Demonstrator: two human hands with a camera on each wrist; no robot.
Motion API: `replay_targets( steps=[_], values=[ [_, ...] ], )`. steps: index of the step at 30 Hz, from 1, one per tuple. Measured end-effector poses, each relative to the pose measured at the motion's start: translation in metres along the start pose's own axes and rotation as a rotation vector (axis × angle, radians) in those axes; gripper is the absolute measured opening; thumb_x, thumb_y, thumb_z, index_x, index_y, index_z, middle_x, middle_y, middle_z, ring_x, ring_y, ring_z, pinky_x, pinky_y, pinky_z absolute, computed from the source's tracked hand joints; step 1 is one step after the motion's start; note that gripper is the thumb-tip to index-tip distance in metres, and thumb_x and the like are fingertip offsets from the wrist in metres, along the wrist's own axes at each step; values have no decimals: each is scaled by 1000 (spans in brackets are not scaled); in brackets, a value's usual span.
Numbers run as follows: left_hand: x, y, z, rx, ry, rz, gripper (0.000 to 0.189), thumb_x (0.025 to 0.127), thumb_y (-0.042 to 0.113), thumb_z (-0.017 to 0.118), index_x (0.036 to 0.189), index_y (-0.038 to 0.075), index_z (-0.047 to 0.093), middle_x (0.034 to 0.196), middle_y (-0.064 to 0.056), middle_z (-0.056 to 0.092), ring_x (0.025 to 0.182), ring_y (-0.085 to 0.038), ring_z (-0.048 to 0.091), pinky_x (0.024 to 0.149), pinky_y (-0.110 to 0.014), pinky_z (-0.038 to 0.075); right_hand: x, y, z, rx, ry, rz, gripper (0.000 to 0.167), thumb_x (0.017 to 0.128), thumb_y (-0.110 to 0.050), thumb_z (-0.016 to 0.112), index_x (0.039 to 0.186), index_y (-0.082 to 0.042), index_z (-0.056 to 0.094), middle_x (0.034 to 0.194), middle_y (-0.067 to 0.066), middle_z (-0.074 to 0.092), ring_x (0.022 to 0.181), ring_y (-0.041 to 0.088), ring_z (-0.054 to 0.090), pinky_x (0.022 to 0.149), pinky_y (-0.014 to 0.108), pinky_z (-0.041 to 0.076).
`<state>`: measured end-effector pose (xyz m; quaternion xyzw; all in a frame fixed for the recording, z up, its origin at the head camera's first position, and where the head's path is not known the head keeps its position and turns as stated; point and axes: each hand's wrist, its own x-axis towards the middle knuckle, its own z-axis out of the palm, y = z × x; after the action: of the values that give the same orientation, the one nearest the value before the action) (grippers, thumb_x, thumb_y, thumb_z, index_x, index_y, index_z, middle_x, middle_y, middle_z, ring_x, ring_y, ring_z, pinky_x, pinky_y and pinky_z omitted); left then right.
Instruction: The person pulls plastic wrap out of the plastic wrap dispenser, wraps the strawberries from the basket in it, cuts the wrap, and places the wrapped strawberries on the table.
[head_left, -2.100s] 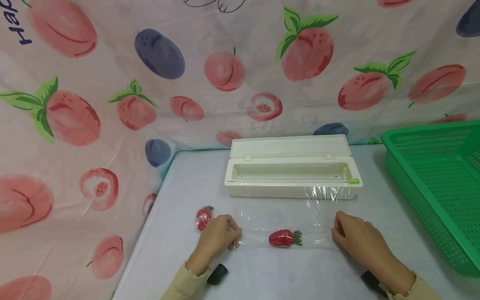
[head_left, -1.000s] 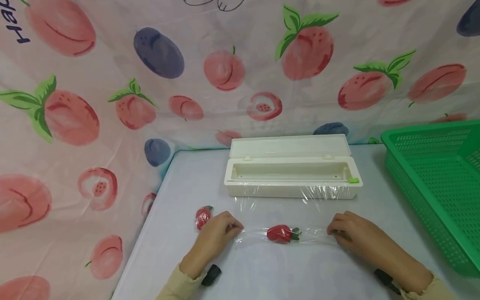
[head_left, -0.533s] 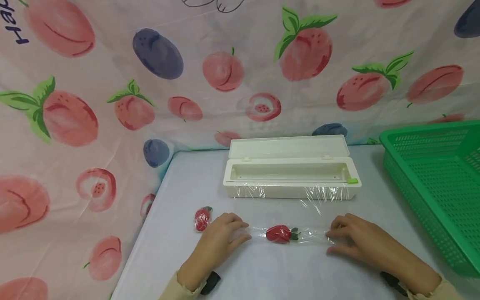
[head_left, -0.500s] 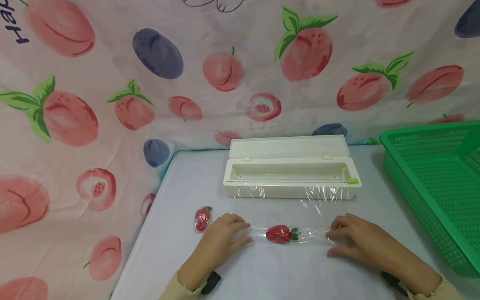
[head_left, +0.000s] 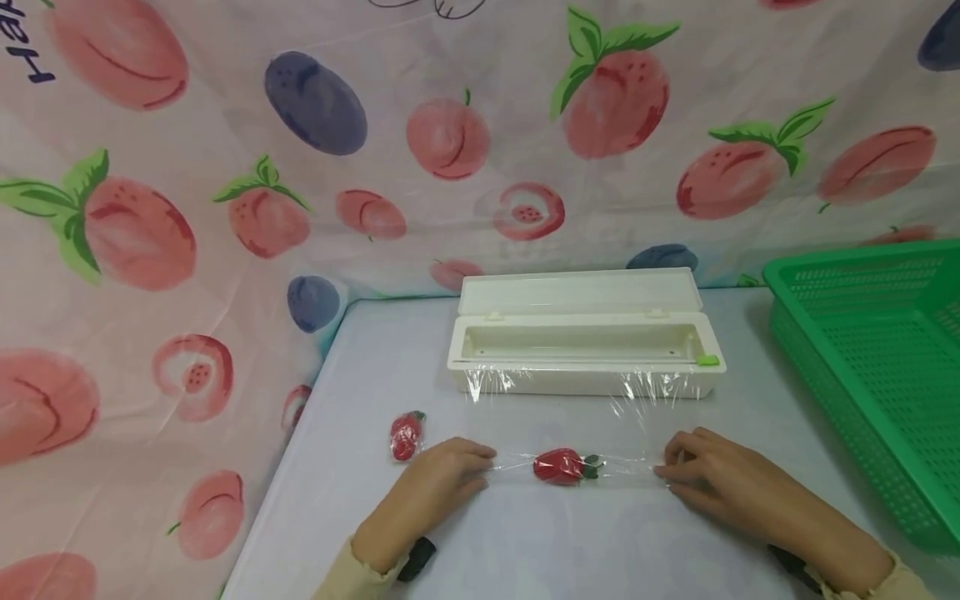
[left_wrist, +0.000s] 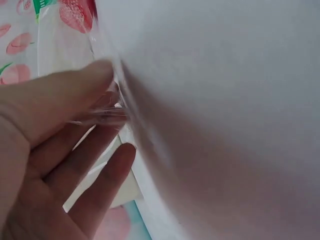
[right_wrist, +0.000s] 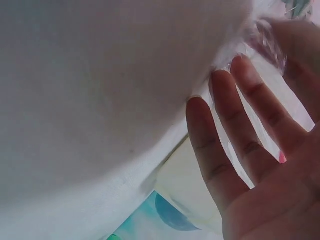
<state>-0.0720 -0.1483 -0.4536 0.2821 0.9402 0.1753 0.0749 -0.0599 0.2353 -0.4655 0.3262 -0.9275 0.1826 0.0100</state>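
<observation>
A red strawberry with green leaves lies rolled in clear cling film in the head view. The film stretches back to the front of a white cling film dispenser, whose lid stands up. My left hand pinches the film's left end; in the left wrist view, crumpled film shows between thumb and fingers. At the right end, my right hand pinches the film between thumb and index finger, its other fingers spread in the right wrist view. Another wrapped strawberry lies just beyond my left hand.
A green plastic basket stands at the right side of the white-covered table. Behind and to the left hangs a fruit-print cloth. A green slider sits at the dispenser's right front edge.
The film has been rolled up round the strawberry, which moved slightly away from me. Both hands loosened half a second ago, fingers apart, and now pinch the film ends again.
</observation>
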Motion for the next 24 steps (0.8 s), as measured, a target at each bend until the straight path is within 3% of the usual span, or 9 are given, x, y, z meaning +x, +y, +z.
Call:
replay_targets(
  steps=[7, 12, 19, 24],
  values=[
    [-4, -7, -1, -119, 40, -13, 20, 93, 14, 69, 112, 14, 76, 114, 3, 74, 111, -15, 68, 96, -36, 54, -4, 3, 2, -7, 63, -26, 18, 83, -11, 77, 96, -22, 80, 96, -18, 62, 87, 2, 54, 68, 26, 52],
    [-5, -11, 1, -167, 61, -45, 19, 95, 18, 67, 111, 16, 76, 108, 5, 75, 103, -11, 70, 91, -33, 57, -6, 4, 2, -57, 86, -16, 22, 81, -7, 76, 96, -23, 75, 96, -16, 67, 91, 11, 63, 78, 35, 56],
    [-3, -15, 2, -212, 73, -68, 15, 97, 19, 65, 106, 16, 76, 103, 7, 75, 93, -3, 67, 86, -31, 58, -4, -3, -1, -61, 36, 122, 18, 85, -8, 74, 95, -23, 74, 95, -14, 69, 98, 20, 68, 89, 45, 55],
    [1, -15, 0, -239, 89, -97, 15, 98, 20, 63, 104, 19, 76, 102, 9, 74, 92, -3, 67, 87, -31, 57, 2, -8, -3, -20, 38, 246, 9, 91, -13, 70, 92, -22, 71, 90, -12, 69, 90, 16, 68, 81, 43, 56]
  ],
)
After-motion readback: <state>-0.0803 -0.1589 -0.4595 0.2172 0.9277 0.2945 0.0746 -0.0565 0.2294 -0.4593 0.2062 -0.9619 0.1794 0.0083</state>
